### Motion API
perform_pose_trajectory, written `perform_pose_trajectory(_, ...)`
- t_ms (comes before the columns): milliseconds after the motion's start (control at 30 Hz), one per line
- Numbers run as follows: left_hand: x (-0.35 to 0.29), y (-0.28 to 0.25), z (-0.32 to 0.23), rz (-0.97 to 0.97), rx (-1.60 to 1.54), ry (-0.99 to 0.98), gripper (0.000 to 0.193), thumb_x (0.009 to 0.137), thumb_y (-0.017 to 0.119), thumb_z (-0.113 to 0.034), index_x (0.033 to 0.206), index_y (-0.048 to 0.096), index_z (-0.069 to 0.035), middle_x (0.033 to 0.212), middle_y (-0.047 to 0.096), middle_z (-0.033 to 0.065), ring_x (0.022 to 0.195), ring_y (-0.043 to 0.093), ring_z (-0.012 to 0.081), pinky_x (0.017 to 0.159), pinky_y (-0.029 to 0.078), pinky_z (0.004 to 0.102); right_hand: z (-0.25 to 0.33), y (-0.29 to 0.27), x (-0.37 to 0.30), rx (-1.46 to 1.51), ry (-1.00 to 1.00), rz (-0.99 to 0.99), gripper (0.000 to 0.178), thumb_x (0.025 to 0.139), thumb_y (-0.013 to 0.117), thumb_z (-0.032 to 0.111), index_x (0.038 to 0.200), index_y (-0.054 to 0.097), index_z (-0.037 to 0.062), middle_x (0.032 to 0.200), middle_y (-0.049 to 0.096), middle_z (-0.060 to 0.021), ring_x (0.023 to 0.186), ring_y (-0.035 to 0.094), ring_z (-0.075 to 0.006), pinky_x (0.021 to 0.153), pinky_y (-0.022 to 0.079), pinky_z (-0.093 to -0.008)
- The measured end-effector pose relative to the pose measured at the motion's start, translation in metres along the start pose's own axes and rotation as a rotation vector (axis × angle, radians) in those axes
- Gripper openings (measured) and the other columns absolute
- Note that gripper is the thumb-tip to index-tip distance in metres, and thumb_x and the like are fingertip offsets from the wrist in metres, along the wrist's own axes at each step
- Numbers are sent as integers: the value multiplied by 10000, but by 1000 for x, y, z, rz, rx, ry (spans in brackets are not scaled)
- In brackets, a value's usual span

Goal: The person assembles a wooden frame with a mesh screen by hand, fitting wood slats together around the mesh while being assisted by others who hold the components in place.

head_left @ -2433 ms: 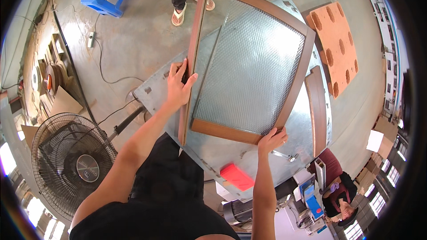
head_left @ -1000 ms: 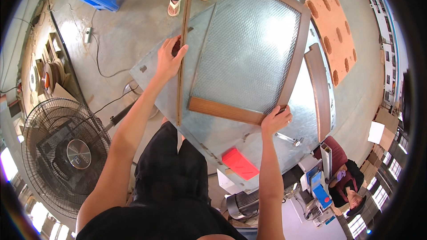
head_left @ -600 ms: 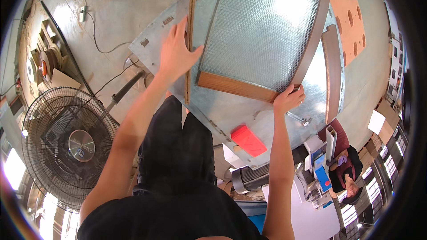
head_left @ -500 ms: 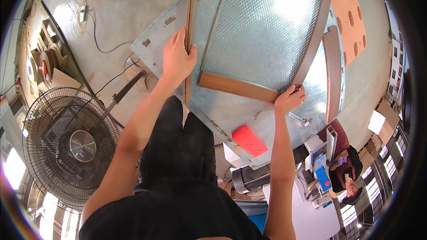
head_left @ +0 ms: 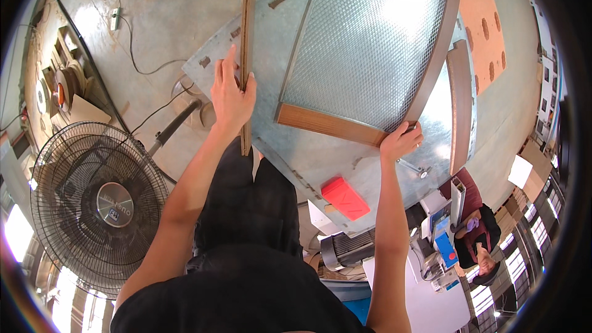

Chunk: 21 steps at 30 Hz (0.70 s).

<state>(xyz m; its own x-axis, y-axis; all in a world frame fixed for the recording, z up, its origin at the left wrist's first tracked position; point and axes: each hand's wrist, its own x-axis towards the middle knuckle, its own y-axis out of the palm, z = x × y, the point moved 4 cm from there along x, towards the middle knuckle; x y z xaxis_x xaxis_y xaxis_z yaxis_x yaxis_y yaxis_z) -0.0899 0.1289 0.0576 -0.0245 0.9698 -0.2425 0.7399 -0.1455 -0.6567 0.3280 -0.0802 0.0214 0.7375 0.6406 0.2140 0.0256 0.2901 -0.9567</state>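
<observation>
Grey tabletop [head_left: 320,157] carries red box [head_left: 345,198], curved brown strip [head_left: 458,105], small metal piece [head_left: 422,173], brown-framed patterned panel [head_left: 364,55].

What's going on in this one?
A person has a long brown strip in the left hand, between thumb and fingers, with a gap between it and a textured translucent panel. The right hand grips the panel's lower right corner. Brown edging runs along the panel's near and right sides; its left side shows only a thin dark edge. A second brown strip lies right of the panel on the grey table, and a red box sits nearer the person.
</observation>
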Motion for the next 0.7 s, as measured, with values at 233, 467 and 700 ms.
perform_pose_trajectory(233, -11, -4, -18, -104, 310, 367, 602, 850, 744, -72, 1427, 587, -131, 1443, 478, 152, 1324, 462, 359, 1109, 401, 520, 0, -2, 0, -3, -3, 3, 505, 1056, 504, 380, 1382, 516, -5, 1237, 529, -252, 1163, 480, -450, 1000, 370, -565)
perform_pose_trajectory(467, -48, 4, -37, 258, 383, 622, 457, 715, 884, -247, 1102, 700, -89, 1357, 565, 104, 1357, 468, 333, 1246, 288, 578, 2, -3, 0, 5, -2, 7, 513, 1054, 503, 378, 1379, 513, -19, 1237, 529, -253, 1162, 479, -450, 1002, 366, -564)
perform_pose_trajectory(700, -59, 28, -3, 150, 378, 628, 555, 497, 965, -358, 883, 692, -67, 1075, 609, 52, 1180, 571, 285, 1254, 279, 609, -1, 1, 3, 1, -49, -4, 490, 1052, 509, 365, 1348, 513, -25, 1223, 534, -254, 1142, 492, -458, 983, 374, -573)
